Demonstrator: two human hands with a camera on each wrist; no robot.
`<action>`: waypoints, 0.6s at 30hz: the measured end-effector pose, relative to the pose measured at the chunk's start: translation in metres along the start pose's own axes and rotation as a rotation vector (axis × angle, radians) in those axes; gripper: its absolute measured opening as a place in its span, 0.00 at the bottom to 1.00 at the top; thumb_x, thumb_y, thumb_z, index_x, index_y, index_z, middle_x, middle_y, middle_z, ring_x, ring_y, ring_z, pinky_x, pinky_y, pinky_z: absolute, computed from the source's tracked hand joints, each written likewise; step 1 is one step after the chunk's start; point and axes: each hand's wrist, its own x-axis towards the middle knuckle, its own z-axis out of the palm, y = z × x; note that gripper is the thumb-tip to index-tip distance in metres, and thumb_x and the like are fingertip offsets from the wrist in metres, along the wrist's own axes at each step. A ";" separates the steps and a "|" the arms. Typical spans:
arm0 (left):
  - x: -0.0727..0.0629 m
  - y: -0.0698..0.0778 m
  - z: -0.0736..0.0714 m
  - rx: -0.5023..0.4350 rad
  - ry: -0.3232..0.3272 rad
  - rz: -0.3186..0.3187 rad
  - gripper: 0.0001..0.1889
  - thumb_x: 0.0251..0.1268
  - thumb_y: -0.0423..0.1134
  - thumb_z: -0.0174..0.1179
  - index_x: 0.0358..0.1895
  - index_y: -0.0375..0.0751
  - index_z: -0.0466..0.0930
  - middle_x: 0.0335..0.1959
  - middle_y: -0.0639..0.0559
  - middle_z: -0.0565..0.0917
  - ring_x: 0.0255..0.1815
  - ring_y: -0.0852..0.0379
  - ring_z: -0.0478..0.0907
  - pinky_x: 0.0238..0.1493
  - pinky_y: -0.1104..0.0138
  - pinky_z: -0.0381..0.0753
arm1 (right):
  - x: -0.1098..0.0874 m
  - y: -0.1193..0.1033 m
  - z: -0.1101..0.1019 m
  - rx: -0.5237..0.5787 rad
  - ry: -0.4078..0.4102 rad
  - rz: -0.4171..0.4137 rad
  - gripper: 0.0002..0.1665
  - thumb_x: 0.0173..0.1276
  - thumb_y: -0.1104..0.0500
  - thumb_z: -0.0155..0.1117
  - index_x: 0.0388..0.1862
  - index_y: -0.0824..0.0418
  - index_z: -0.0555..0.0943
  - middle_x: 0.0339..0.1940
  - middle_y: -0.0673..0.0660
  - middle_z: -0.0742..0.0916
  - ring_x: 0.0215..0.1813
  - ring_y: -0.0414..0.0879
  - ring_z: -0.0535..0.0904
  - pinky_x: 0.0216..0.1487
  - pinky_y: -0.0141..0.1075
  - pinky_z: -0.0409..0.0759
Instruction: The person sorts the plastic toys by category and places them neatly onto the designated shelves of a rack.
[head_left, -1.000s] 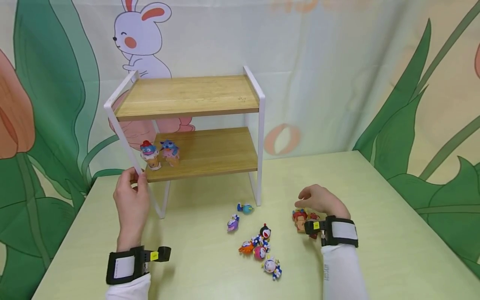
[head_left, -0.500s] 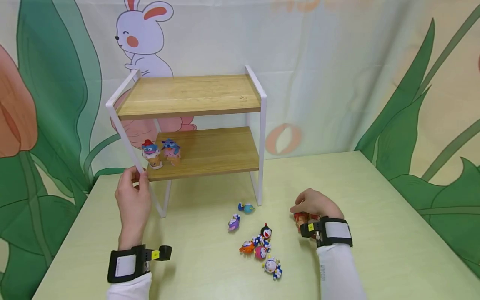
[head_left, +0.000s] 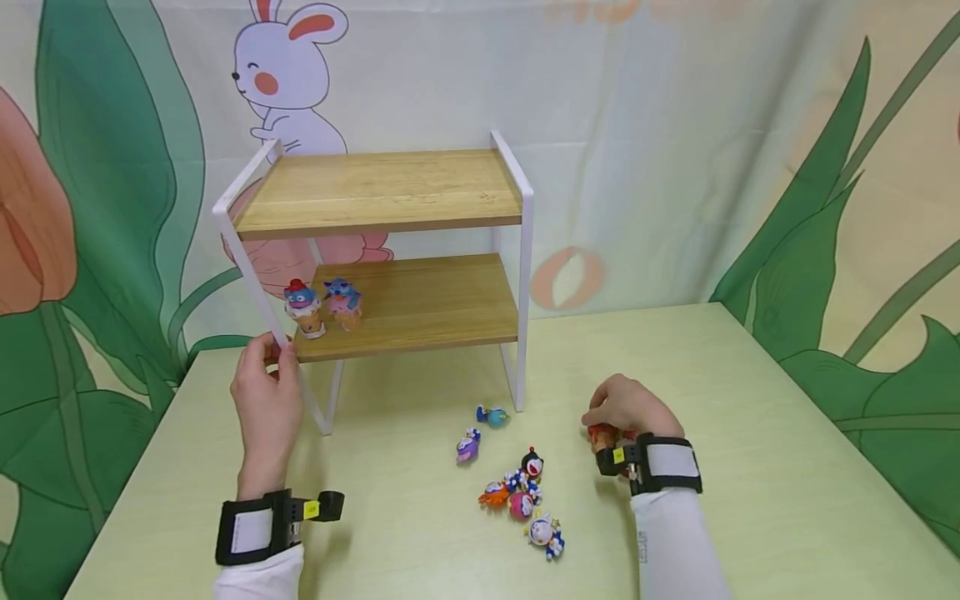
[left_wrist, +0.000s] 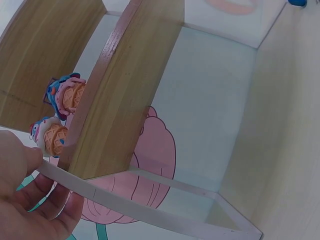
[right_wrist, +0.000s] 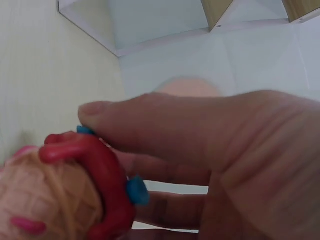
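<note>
My left hand (head_left: 266, 408) grips the white side post (head_left: 251, 271) of a two-tier wooden shelf, at the lower board's front left corner. Just above it, two ice-cream-cone figurines stand upright on the lower board (head_left: 435, 304): one with a blue face and red hat (head_left: 302, 307), one with a blue character on pink (head_left: 343, 305). Right of the shelf, my right hand (head_left: 636, 407) pinches a red-topped ice-cream-cone figurine (right_wrist: 65, 185) low over the table. Thumb and fingers lie around its red top. Another reddish figure (head_left: 627, 435) beside it is mostly hidden by the hand and wrist camera.
Several small figurines lie on the table (head_left: 405, 533) between the hands: a teal one (head_left: 492, 416), a purple one (head_left: 467, 446), an orange one (head_left: 493, 495), a pink one (head_left: 521, 505) and a white-and-blue one (head_left: 542, 531). A printed curtain (head_left: 637, 150) hangs behind.
My right hand has come down slightly and leftward, its fingers closing on the red-topped cone figurine. My left hand stays on the shelf post.
</note>
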 end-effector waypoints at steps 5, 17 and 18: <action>0.000 0.001 0.002 -0.006 -0.003 0.006 0.16 0.77 0.39 0.49 0.58 0.31 0.72 0.45 0.39 0.76 0.44 0.50 0.72 0.48 0.58 0.76 | -0.004 -0.003 -0.002 0.016 0.007 0.012 0.15 0.63 0.56 0.69 0.45 0.64 0.82 0.32 0.56 0.83 0.33 0.49 0.78 0.33 0.38 0.75; 0.000 0.001 0.000 0.004 0.006 0.017 0.17 0.77 0.39 0.49 0.58 0.31 0.72 0.45 0.39 0.76 0.44 0.50 0.72 0.47 0.58 0.76 | -0.011 -0.010 -0.008 0.015 0.016 -0.049 0.07 0.65 0.59 0.66 0.39 0.62 0.84 0.30 0.55 0.84 0.32 0.49 0.79 0.34 0.39 0.76; 0.000 0.001 0.000 0.004 0.005 0.018 0.17 0.77 0.40 0.49 0.58 0.31 0.72 0.45 0.39 0.76 0.44 0.50 0.72 0.47 0.58 0.76 | -0.011 -0.010 -0.009 0.018 0.018 -0.054 0.07 0.65 0.60 0.66 0.39 0.62 0.84 0.30 0.55 0.84 0.32 0.49 0.79 0.34 0.39 0.76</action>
